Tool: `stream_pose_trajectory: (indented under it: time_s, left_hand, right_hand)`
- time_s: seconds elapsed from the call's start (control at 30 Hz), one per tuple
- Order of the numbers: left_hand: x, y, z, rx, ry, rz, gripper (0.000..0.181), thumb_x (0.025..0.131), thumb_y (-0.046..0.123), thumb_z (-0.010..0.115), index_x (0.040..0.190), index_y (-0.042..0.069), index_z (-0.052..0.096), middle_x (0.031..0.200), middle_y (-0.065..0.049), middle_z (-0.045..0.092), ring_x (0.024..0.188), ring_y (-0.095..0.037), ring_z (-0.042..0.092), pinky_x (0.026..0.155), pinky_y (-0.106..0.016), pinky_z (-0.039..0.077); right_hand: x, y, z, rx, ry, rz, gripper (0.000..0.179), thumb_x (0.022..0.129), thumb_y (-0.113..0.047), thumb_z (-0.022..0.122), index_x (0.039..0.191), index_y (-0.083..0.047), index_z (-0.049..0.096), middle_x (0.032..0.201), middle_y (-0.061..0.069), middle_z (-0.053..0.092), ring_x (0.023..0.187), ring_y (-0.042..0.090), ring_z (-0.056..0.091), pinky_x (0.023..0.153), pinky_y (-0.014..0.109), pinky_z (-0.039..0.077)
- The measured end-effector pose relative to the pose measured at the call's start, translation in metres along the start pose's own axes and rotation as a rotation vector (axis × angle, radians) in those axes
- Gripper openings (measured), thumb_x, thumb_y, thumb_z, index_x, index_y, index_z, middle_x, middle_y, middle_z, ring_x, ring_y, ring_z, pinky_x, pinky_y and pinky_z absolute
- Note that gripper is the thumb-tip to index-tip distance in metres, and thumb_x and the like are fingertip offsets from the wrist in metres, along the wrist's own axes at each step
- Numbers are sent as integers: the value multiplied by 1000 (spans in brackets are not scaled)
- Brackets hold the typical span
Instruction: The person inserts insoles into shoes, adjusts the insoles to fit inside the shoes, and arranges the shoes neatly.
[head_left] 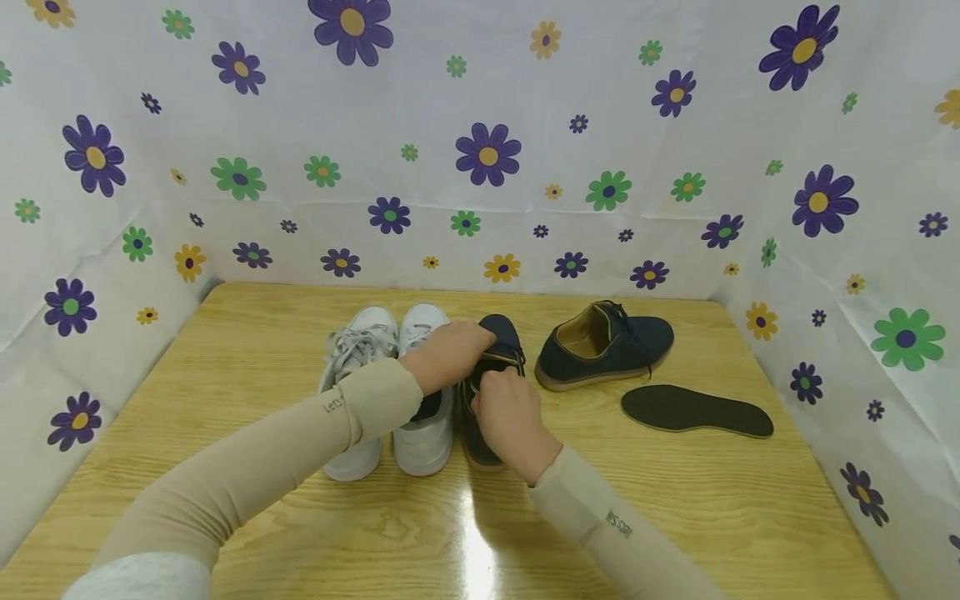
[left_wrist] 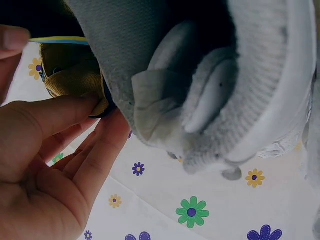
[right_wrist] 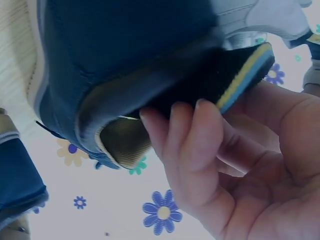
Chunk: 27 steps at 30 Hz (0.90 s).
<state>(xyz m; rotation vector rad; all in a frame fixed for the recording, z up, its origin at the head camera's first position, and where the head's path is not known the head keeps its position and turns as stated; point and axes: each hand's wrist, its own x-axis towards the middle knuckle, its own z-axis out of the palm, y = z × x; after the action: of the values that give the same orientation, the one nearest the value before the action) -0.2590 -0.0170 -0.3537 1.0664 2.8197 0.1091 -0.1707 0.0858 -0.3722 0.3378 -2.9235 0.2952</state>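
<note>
A navy lace-up shoe stands between my hands, its toe pointing away from me. My left hand pinches the shoe's tan-lined tongue between thumb and fingers. With my right hand I grip a dark insole that has a yellow and blue layered edge. Part of that insole is inside the shoe opening, and the end in my fingers sticks out. How far it reaches inside is hidden. The second navy shoe sits to the right, near a loose dark insole lying flat.
Two white sneakers, a left one and a right one, stand side by side close to the held shoe's left. Everything rests on a wooden tabletop. Flower-printed white cloth encloses the back and both sides.
</note>
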Motion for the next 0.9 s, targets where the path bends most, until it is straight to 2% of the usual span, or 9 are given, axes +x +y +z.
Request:
stream_pose_trajectory:
  time_s: [0.13,0.37,0.5,0.6,0.8,0.9]
  left_hand:
    - [1,-1,1,-5,8,2,14,97,1,53,97,8,65,103,-11,67,96,-27,63,79,-40,51]
    - [2,-3,2,-13,15,7,13,97,3,54,93,9,64,98,-9,68,91,-26,64,74,-38,51]
    - [0,-1,0,-21,-1,-10,13,98,4,53,95,9,65,100,-9,68,93,-26,64,77,-38,51]
    - [-1,0,0,-22,-23,-19,16,98,3,51,102,8,65,106,-11,67,99,-27,63,82,-39,51]
    - [0,0,2,-24,-27,-27,18,98,1,50,107,7,65,109,-11,66,102,-27,62,84,-39,51]
    - [1,1,1,-20,-23,-28,19,98,1,50,108,7,65,109,-11,67,103,-27,63,85,-39,51]
  right_hand:
    - [5,3,4,47,6,20,29,85,-10,66,59,-7,56,61,13,56,52,26,57,43,33,45]
    - [16,4,11,54,-22,26,37,86,-10,66,54,-11,47,51,5,46,43,19,46,40,27,32]
    - [20,5,17,37,-49,48,31,87,-15,68,59,-8,55,56,9,53,50,24,55,43,31,42]
    - [18,7,23,36,-74,62,27,87,-18,68,65,-4,61,64,13,58,57,28,60,50,37,50]
    - [13,9,30,70,-111,85,25,87,-20,68,76,2,67,76,19,60,68,34,62,59,43,53]
    - [12,8,28,89,-162,103,27,91,-21,65,83,4,68,85,22,61,75,36,62,64,45,54]
